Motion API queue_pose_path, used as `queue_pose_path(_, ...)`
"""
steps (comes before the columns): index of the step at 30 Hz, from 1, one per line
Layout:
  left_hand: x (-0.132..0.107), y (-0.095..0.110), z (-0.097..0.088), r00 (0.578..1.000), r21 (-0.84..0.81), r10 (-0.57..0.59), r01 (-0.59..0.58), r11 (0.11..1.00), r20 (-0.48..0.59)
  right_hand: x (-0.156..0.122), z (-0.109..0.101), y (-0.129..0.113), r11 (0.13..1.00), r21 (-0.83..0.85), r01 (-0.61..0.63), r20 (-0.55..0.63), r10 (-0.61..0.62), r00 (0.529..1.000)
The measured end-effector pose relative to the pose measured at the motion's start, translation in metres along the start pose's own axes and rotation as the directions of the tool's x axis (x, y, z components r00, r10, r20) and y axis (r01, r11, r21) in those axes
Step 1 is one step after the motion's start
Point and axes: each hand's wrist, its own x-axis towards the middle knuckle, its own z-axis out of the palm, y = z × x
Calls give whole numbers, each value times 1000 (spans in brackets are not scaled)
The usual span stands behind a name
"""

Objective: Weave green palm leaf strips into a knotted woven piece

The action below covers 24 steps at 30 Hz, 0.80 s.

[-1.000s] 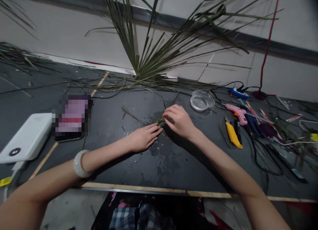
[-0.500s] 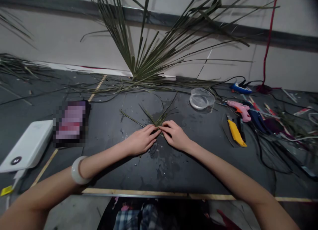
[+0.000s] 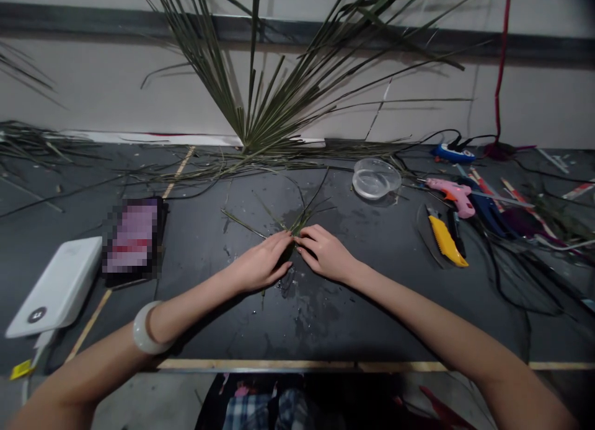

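Note:
A small bundle of thin green palm leaf strips [image 3: 303, 218] lies on the wet dark tabletop, its loose ends fanning out away from me. My left hand [image 3: 264, 261], palm down, presses its fingertips on the base of the strips, the thumb a little lower and apart from them. From the other side my right hand [image 3: 327, 254] pinches the same base with bent fingers. The fingertips of both hands nearly meet there and hide the part being held. One longer strip sticks out to the left above my left hand.
A large palm leaf [image 3: 248, 126] leans against the wall. To the left lie a phone [image 3: 132, 241] and a white power bank [image 3: 58, 284]. To the right are a clear plastic bowl [image 3: 375, 181], a pink glue gun [image 3: 453, 194], a yellow cutter [image 3: 446, 241] and tangled cables.
My left thumb has moved down, away from the fingertips. Both hands stay at the base of the strips. The whole view has shifted slightly.

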Motion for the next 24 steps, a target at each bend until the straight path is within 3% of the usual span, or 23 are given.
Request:
queue_pose_path(12,0,0,-2,999,39,5,-6,999,37,-5,7,-4,995,-95,-6,-49,2,999)
queue_pose_path(24,0,0,-4,1000,62,4,-2,998,-25,-3,7,-3,998,-58,-24,-27,23,999)
